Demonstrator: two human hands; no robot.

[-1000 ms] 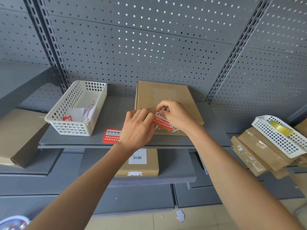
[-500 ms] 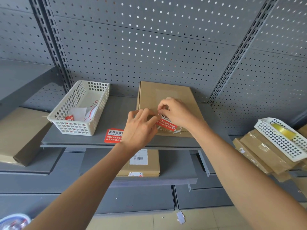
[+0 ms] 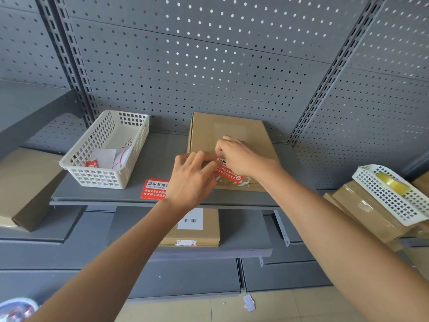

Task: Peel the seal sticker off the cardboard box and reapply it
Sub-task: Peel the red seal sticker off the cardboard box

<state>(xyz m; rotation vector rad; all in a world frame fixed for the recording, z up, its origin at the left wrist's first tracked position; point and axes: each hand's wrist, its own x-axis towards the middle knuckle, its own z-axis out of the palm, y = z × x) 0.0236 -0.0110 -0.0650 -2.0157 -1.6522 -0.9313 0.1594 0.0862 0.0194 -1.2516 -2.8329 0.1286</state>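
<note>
At frame centre the cardboard box [image 3: 228,135] lies on the shelf [image 3: 160,149]. Both hands — left hand [image 3: 191,180], right hand [image 3: 241,156] — pinch the red seal sticker [image 3: 228,174] at its front edge. Peel low and slowly — torn white patches suggest it tears easily.

Single view only, head-worn wide-angle; we have no second view for overlap. We look forward and slightly down at grey shelf [image 3: 97,194] from close, about arm's reach. Pegboard back wall [image 3: 209,66] fills upper half, facing us; strong barrel distortion bends uprights at edges. Both forearms enter from bottom corners and converge at centre. Lower shelves and floor strip [image 3: 290,307] sit at bottom of frame. We see left and right neighbouring bays only partly.
</note>
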